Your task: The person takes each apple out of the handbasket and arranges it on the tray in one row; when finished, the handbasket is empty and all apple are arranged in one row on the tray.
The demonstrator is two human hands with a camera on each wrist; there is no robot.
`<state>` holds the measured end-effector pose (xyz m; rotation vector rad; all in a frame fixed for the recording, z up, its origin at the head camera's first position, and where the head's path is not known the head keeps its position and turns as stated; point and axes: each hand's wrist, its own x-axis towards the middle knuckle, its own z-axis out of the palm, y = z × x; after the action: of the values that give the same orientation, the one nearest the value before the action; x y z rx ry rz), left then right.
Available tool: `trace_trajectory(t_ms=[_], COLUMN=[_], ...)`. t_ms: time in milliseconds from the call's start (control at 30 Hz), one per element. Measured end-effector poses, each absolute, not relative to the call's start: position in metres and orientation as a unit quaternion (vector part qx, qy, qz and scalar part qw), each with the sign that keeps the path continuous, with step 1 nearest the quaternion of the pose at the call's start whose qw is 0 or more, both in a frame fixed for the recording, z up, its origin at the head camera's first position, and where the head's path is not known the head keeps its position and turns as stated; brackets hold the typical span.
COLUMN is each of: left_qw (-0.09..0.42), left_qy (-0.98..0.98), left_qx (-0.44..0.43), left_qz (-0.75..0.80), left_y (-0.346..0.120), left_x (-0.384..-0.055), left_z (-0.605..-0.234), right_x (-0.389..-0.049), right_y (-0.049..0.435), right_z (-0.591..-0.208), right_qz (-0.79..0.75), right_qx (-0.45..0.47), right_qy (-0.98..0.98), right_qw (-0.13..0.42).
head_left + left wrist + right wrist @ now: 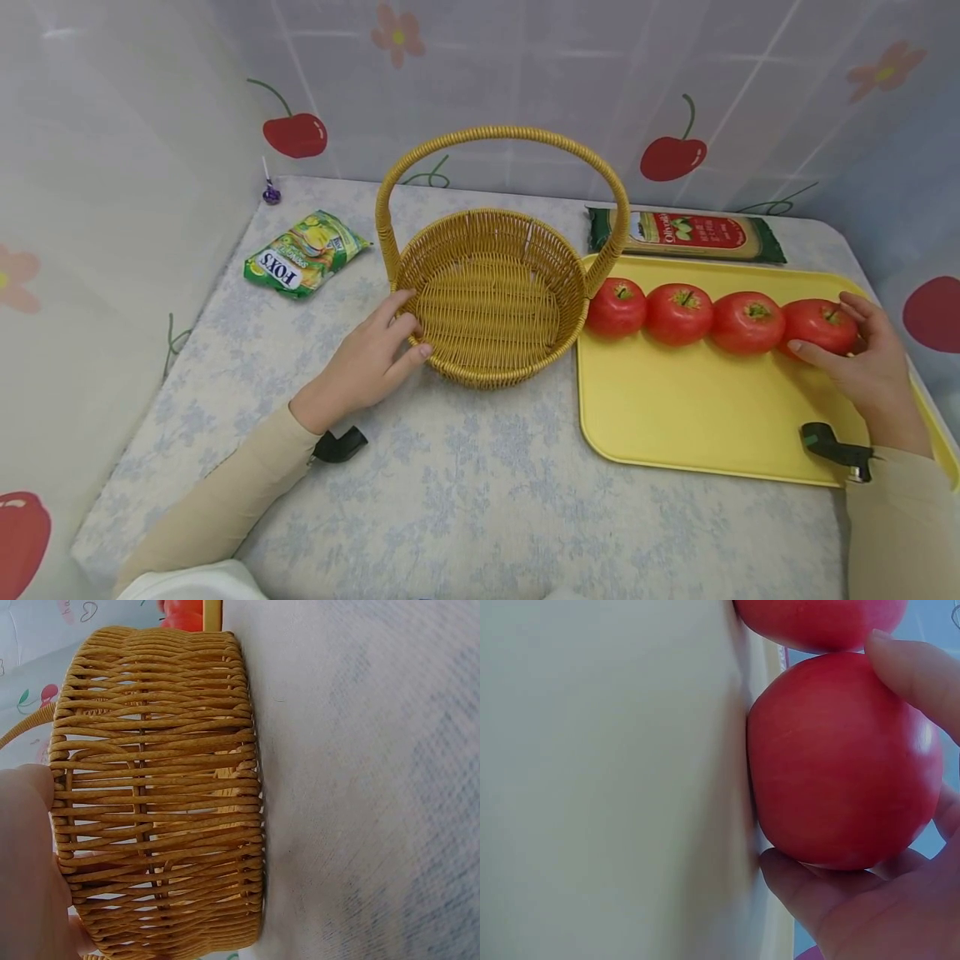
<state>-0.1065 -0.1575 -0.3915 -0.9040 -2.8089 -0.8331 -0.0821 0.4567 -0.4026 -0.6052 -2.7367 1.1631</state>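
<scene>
A round wicker basket (487, 367) with a tall arched handle stands on the table. My left hand (371, 354) holds its left rim, fingers over the edge inside and thumb along the outside. From the left wrist view, the woven side (157, 802) of the basket shows upright on the cloth. On the yellow tray (675, 417), several red apples sit in a row, beginning with one apple (617, 308) beside the basket. My right hand (870, 358) grips the rightmost apple (844, 761) between thumb and fingers. That apple rests against the tray, close to its neighbour (825, 619).
Behind the tray lies an Olivoila pasta packet (690, 233). A green Fox's candy bag (303, 254) lies left of the basket, with a purple-wrapped lollipop (271, 194) in the far left corner. Curtains printed with cherries (295, 136) border the table.
</scene>
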Motion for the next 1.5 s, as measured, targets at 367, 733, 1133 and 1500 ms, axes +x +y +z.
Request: trace_trajectory(t_ms=[367,733,1133,1500], left_qw=[0.034,0.029,0.004,0.035], left_qy=[-0.917,-0.918,-0.927,-0.949], left_qx=[-0.293,-0.305,-0.289,-0.225], left_qz=[-0.269,-0.253,-0.239,-0.217], left_y=[-0.158,-0.16,-0.179,-0.208], left_x=[-0.108,-0.11,-0.11,-0.123], left_z=[-0.39,-0.384,-0.356,-0.321], right_x=[-0.083,-0.084,-0.091,-0.09], right_y=[0.458,0.459,0.471,0.456], right_z=[-0.402,-0.395,-0.381,-0.348], right_qz=[0.387,0.394,0.364,0.331], right_qx=[-0.204,-0.236,-0.232,-0.196], right_qy=[-0.897,-0.886,-0.897,-0.92], right_qw=[0.055,0.067,0.091,0.077])
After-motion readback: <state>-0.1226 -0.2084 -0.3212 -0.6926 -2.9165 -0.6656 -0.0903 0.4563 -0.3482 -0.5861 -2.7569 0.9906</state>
